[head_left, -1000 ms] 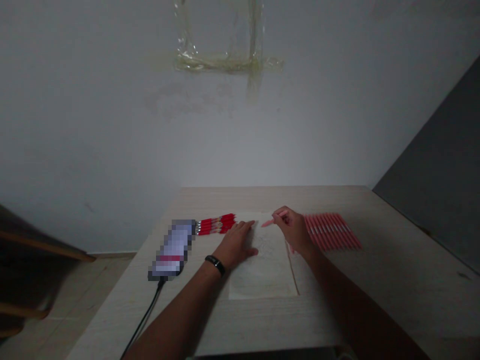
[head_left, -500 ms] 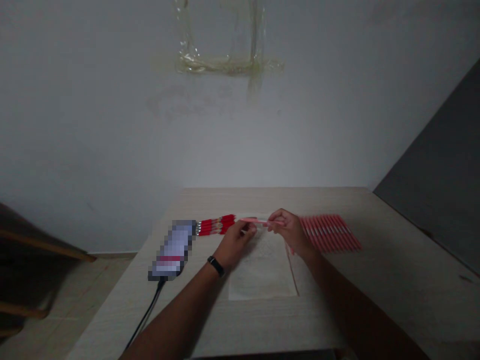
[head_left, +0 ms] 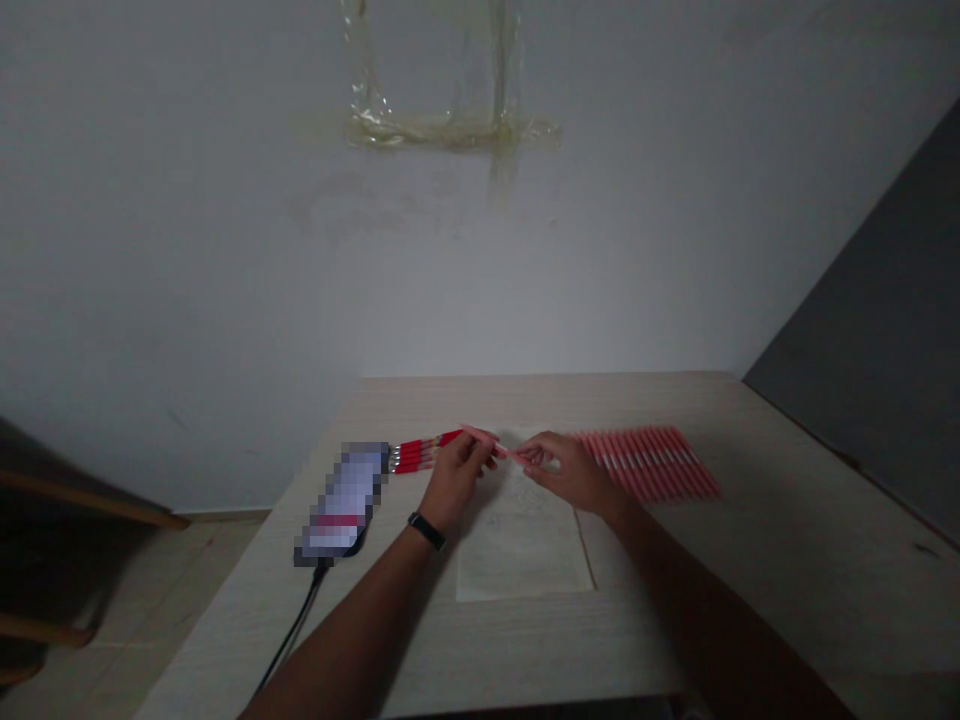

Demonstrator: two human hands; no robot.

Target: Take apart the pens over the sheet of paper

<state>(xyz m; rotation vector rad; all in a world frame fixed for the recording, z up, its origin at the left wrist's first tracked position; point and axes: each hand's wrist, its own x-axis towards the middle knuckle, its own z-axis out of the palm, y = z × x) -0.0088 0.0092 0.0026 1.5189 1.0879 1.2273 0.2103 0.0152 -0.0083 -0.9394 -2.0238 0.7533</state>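
A slim pink pen [head_left: 478, 433] is held aslant over a pale sheet [head_left: 525, 560]. My left hand [head_left: 454, 480] is closed round its middle, with one end sticking out up and to the left. The thumb and fingers of my right hand [head_left: 570, 470] pinch the lower right end. Beyond my left hand lie several red pens [head_left: 416, 455] with silver tips, side by side and partly hidden by that hand. Past my right hand a long row of pink-red pens [head_left: 652, 465] lies on the table.
A phone [head_left: 345, 500] with a blurred-out screen lies on the left of the table [head_left: 247, 610], its black cable [head_left: 300, 615] running toward me. A wall with old tape [head_left: 450, 132] rises behind the table. A dark panel [head_left: 885, 330] slopes along the right side.
The pen has gone from nearly level to tilted, its right end lower. My right hand has shifted slightly left and down, and my left hand slightly left.
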